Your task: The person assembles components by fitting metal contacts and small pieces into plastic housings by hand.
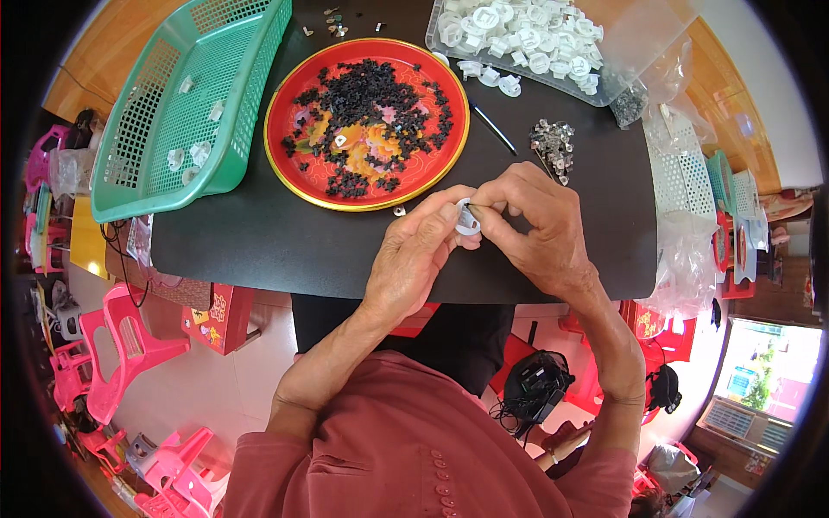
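Note:
Over the front of the dark table, my left hand grips a small round white plastic part between thumb and fingers. My right hand is closed in a pinch at the upper edge of this part, with a tiny dark piece just showing at the fingertips. Exactly what that piece is stays too small to make out. Beyond my hands lies a round red tray with a gold rim and a flower pattern, bearing many small black pieces. One small white piece lies among them.
A green mesh basket with several white parts stands left of the tray. At the back right, white parts fill a clear bin. A pen and a pile of small shiny pieces lie right of the tray. Pink chairs stand on the floor.

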Available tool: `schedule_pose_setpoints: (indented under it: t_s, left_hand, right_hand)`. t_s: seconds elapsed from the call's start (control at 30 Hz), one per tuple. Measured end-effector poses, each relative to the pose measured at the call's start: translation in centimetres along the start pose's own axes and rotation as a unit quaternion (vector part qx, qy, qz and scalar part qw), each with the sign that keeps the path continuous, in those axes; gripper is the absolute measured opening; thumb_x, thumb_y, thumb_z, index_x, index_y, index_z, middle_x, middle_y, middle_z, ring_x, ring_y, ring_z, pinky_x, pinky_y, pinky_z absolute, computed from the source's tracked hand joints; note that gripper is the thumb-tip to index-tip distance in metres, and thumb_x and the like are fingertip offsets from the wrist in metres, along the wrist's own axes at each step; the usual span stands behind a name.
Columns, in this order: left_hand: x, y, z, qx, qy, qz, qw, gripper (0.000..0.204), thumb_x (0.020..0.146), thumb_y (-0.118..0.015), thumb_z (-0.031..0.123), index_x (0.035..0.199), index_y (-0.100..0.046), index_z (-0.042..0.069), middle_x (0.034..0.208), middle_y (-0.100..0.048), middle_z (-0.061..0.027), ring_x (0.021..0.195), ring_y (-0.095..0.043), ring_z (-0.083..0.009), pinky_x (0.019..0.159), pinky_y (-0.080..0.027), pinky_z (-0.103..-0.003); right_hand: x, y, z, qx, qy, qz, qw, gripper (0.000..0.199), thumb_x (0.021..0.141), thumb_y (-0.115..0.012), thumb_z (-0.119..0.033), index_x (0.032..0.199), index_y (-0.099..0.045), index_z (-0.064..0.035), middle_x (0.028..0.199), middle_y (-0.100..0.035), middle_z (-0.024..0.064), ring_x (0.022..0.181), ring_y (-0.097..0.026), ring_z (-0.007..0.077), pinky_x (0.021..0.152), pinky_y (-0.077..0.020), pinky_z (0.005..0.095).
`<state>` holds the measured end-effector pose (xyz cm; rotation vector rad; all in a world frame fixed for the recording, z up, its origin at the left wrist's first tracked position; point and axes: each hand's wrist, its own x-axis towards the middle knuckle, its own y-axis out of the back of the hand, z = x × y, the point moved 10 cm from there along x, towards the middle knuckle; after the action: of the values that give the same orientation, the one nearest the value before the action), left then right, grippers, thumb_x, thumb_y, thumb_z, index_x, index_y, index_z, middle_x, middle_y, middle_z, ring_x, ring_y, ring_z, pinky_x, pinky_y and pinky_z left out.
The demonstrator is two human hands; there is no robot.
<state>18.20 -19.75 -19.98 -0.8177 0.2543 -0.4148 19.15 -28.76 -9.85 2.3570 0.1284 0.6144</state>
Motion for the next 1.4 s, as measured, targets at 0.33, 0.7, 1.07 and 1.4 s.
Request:
schedule_pose_setpoints:
  t_s: [0.33,0.7,1.07,1.4]
  left_hand:
    - [0.0,0.5,-0.5,0.009,0.014,0.012,1.000,0.037,0.100,-0.043,0.020,0.126,-0.047,-0.007,0.104,-0.059,-0.0089,0.090,-0.057,-0.0142,0.084,-0.047,-0.030]
    - [0.2,0.6,-0.3,-0.026,0.017,0.010,0.999,0.036,0.100,-0.042,0.018,0.124,-0.048,-0.008,0.096,-0.058,-0.0075,0.082,-0.055,-0.0134,0.078,-0.047,-0.028]
    - [0.0,0.6,-0.3,-0.017,0.026,0.047,0.998,0.035,0.101,-0.041,0.018,0.122,-0.050,-0.008,0.093,-0.057,-0.0060,0.080,-0.053,-0.0131,0.078,-0.047,-0.027]
    - [0.3,0.0,-0.1,-0.028,0.023,-0.007,0.999,0.034,0.102,-0.037,0.019,0.117,-0.053,-0.007,0.088,-0.056,-0.0062,0.078,-0.052,-0.0132,0.075,-0.046,-0.027]
  right_hand:
    - [0.2,-0.8,-2.0,-0.127,0.064,-0.041,0.989,0.011,0.073,-0.066,-0.005,0.077,-0.055,-0.0059,0.071,-0.048,0.0054,0.068,-0.049,0.0250,0.062,-0.0401,0.0369]
    - [-1.1,-1.9,-3.8,-0.266,0.170,-0.053,0.947,0.028,0.072,-0.067,-0.019,0.093,-0.061,-0.0025,0.077,-0.046,0.0038,0.072,-0.047,0.0208,0.064,-0.0385,0.0348]
    - [-1.9,-3.3,-4.7,-0.359,0.128,-0.074,0.922,0.032,0.076,-0.057,-0.014,0.102,-0.061,0.0045,0.085,-0.050,0.0068,0.079,-0.047,0.0214,0.065,-0.0378,0.0333]
    - [-2.3,-1.2,-0.4,-0.005,0.007,-0.008,1.000,0.042,0.073,-0.061,0.002,0.114,-0.061,-0.0060,0.093,-0.056,0.0089,0.082,-0.057,0.0251,0.070,-0.0471,0.0364]
